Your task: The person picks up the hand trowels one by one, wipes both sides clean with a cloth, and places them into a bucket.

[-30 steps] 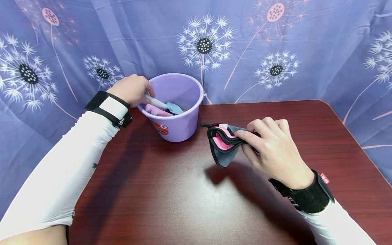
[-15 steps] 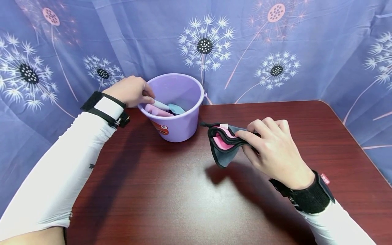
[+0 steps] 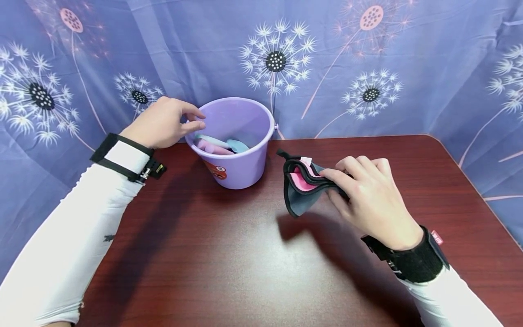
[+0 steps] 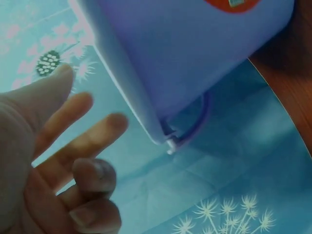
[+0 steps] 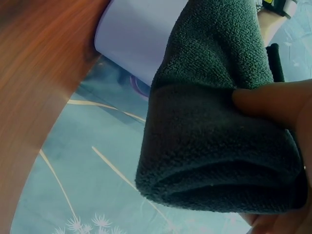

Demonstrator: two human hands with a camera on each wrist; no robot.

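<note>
My right hand pinches a folded cloth, grey outside and pink inside with black edging, a loop and a white tag. It hangs above the table; the right wrist view shows the thumb pressed into the fuzzy folded cloth. At the left rim of a purple bucket is my left hand, fingers apart and holding nothing. Inside the bucket lie a tool with a pale handle and light blue head and a pink piece. In the left wrist view the left hand is beside the bucket.
The bucket stands on a dark red-brown wooden table near its back edge. A blue curtain with a dandelion print hangs behind and around the table. The bucket's handle hangs down its side.
My left hand has let go of the pale handle and drawn back to the left, over the rim. The cloth in my right hand has risen slightly and shifted a little right.
</note>
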